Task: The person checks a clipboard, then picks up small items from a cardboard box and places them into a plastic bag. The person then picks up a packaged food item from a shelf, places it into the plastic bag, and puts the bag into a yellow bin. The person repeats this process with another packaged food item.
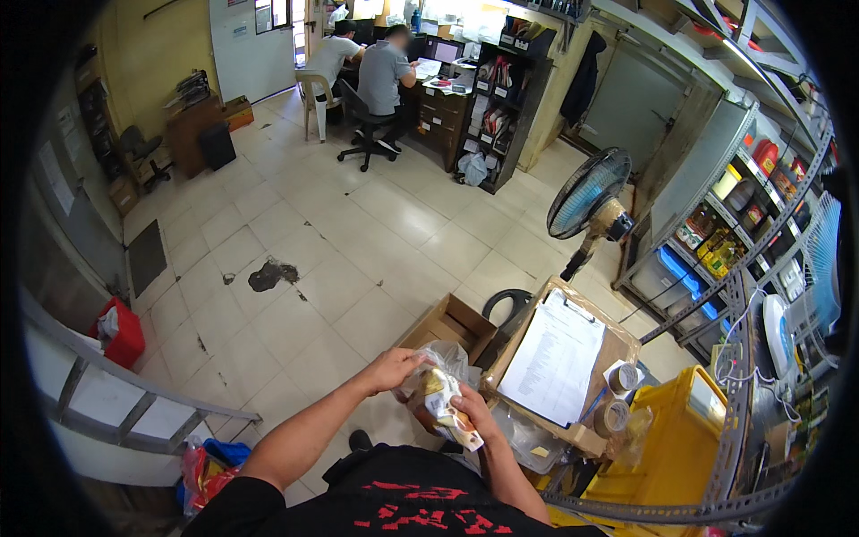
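My right hand (475,411) grips a printed food pouch (439,403) in white, yellow and brown, tilted in front of my body. A clear plastic bag (448,356) surrounds the pouch's upper end, and the fingers of my left hand (396,369) pinch the bag's rim. Whether other items are in the bag cannot be made out. Just beyond my hands, an open cardboard box (453,322) shows its inner flaps. To the right, a clipboard with printed sheets (553,352) lies on a taped carton (495,366).
Rolls of packing tape (612,417) and a blue pen (594,401) lie beside the clipboard. A yellow bin (671,443) stands at right, below metal shelving (731,201). A pedestal fan (590,194) rises past the carton. Two people sit at a far desk (439,121). The floor (268,268) has broken tiles.
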A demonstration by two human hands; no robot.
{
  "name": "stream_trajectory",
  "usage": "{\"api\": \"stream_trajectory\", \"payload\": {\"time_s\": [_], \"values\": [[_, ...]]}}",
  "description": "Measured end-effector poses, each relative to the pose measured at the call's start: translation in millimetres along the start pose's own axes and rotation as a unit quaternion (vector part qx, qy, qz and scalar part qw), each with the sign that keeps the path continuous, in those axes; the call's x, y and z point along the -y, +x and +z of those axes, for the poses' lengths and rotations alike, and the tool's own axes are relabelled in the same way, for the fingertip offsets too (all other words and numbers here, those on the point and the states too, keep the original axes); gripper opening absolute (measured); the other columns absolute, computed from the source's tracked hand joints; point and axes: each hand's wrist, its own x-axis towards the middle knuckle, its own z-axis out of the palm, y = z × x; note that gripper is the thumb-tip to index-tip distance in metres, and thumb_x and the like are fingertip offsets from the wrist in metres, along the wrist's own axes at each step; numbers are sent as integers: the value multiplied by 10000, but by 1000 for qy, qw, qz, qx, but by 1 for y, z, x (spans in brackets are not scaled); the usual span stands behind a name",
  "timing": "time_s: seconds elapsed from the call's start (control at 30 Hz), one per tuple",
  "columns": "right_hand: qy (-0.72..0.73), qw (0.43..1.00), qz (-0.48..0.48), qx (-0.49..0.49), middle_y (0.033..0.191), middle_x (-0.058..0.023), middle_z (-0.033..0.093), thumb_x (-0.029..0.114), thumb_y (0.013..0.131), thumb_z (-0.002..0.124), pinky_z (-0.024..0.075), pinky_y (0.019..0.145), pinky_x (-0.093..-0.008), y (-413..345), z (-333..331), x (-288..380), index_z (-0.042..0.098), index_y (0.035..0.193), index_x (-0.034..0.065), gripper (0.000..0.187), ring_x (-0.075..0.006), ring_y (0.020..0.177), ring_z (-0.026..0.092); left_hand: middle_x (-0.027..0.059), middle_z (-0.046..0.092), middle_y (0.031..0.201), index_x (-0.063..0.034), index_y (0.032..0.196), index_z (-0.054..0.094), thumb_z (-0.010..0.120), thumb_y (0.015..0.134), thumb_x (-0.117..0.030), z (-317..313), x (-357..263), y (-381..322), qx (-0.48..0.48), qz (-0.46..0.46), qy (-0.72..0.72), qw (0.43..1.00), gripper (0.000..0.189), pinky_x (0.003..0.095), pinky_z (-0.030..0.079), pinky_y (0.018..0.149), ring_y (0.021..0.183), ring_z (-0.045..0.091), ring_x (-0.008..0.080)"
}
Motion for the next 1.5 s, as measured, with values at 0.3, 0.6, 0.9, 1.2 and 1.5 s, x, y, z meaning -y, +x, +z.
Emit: {"api": "stream_trajectory", "payload": {"time_s": [0.3,0.6,0.9,1.2,1.5], "values": [[-29,996,40,-76,1229,-80,624,248,949,670,476,916,-253,13,-15,-26,476,1409,-54,583,-132,1045,609,55,654,828,-21,1184,661,495,1040,-302,19,-20,-23,-84,30,-69,994,356,356,529,550,762,627,106],[293,944,76,-129,1102,-104,680,376,974,599,577,786,-397,38,-15,-41,617,1181,53,384,-254,936,676,98,674,850,-154,1243,659,647,904,-164,71,21,-43,-67,375,294,876,339,396,517,595,696,654,320],[455,886,81,-36,1284,-137,632,427,1018,428,546,948,-468,40,29,12,556,1324,80,480,-301,1114,644,121,658,760,-74,1015,601,717,855,-137,60,53,-56,-256,213,51,942,208,353,509,596,664,669,249],[726,672,94,108,1320,-166,588,441,1026,412,529,973,-483,78,18,14,494,1382,72,520,-331,1137,617,140,619,747,-41,906,644,732,872,-259,67,14,-88,-21,450,200,870,238,417,505,600,663,642,341],[306,950,-40,-47,1313,-139,584,391,1030,466,534,957,-499,59,6,-29,472,1410,114,470,-312,1177,599,66,537,1320,-164,1259,608,826,693,-411,48,-52,-71,-215,396,411,792,655,515,301,1137,1265,492,314]]}}
